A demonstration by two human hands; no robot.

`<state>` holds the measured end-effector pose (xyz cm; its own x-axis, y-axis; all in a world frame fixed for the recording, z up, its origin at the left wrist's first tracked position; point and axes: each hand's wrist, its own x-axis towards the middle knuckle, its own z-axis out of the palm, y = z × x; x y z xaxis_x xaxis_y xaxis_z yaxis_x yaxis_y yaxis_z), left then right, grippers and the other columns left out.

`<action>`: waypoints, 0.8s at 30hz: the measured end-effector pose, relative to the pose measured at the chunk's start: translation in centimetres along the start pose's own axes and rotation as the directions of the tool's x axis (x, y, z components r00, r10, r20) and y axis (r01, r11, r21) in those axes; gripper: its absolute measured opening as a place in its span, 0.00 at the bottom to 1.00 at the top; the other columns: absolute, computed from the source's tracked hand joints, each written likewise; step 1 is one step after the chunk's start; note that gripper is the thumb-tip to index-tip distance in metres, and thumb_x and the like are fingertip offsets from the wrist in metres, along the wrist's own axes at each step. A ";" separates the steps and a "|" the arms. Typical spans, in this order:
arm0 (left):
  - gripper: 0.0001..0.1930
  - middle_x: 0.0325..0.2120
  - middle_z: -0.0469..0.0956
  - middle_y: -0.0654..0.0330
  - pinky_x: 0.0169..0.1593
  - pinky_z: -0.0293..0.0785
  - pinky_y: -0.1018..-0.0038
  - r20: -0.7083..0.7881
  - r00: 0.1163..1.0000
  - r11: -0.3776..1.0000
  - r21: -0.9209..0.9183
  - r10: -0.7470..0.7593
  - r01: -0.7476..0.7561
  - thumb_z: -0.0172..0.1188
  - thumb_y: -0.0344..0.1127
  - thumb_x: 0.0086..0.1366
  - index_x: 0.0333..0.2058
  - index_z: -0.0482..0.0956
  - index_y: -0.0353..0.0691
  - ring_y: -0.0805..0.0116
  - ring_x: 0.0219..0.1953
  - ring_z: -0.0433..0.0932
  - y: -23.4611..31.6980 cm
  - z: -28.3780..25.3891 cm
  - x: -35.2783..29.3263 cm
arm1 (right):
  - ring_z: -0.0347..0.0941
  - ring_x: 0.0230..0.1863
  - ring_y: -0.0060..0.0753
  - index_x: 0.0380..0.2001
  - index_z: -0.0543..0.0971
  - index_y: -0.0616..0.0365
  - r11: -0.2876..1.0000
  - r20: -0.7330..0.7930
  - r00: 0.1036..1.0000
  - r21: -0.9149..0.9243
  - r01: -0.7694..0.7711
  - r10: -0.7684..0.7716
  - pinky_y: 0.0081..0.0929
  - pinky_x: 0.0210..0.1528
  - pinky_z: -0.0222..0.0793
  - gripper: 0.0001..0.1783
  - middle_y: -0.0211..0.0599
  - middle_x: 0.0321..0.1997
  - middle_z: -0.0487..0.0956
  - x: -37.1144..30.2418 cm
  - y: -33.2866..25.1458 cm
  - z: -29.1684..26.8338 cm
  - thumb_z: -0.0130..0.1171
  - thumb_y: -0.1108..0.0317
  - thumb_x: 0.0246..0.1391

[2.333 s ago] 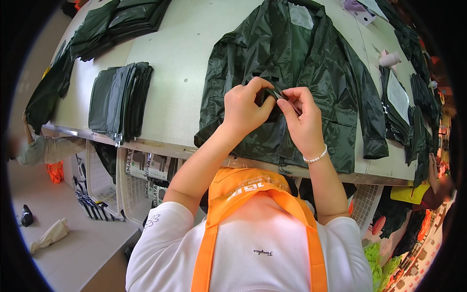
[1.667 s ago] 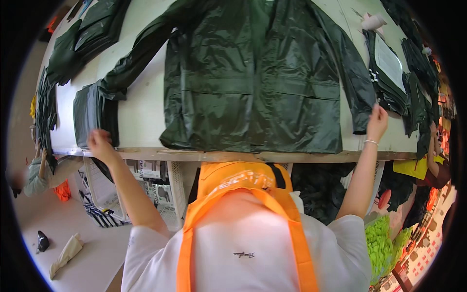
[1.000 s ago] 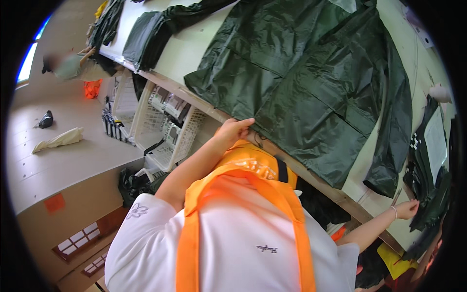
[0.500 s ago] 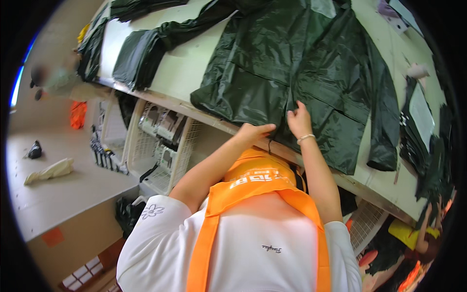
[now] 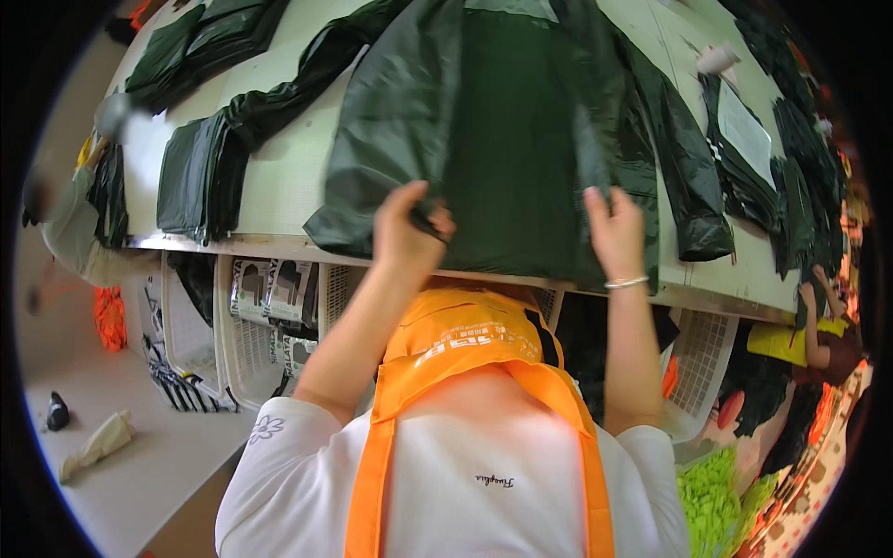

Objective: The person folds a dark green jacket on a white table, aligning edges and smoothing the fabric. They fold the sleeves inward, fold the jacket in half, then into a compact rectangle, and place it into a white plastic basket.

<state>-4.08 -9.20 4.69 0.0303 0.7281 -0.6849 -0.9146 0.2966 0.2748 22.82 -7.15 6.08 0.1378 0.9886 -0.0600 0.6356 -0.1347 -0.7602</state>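
Observation:
A dark green raincoat [image 5: 512,139] lies on the table with its front spread apart, its smooth inside showing between the two front panels. My left hand [image 5: 409,228] is closed around the lower edge of the left panel. At the right panel's edge, my right hand [image 5: 617,232] has the cloth between thumb and fingers; the fingertips are partly hidden. The coat's hem hangs at the near table edge. One sleeve [image 5: 688,186] stretches down on the right, while the other [image 5: 316,70] reaches left toward a folded dark stack [image 5: 200,177].
More folded dark garments [image 5: 209,46] lie at the far left. On the right are a dark stack with a clear sheet [image 5: 744,126] and a white roll [image 5: 718,59]. White plastic baskets [image 5: 246,363] stand below the table. A co-worker's arms [image 5: 814,312] show at far right.
The raincoat's front panels have been drawn apart, uncovering its inside. My hands, close together before, are now wider apart, the left one farther left. My view has shifted.

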 end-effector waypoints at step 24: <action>0.10 0.25 0.78 0.62 0.32 0.71 0.80 -0.065 0.977 0.563 0.809 -0.203 0.171 0.65 0.37 0.56 0.28 0.80 0.35 0.72 0.26 0.75 -11.4 -3.7 9.3 | 0.75 0.31 0.48 0.23 0.77 0.61 0.965 -0.073 0.981 -0.183 -0.188 0.178 0.36 0.35 0.72 0.11 0.44 0.28 0.79 -5.9 3.6 11.2 0.65 0.65 0.43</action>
<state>5.13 -8.06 -7.33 0.1890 0.6107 -0.7690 -0.1834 0.7913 0.5833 15.78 -12.74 -3.49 0.3035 0.9414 -0.1470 0.7261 -0.3284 -0.6040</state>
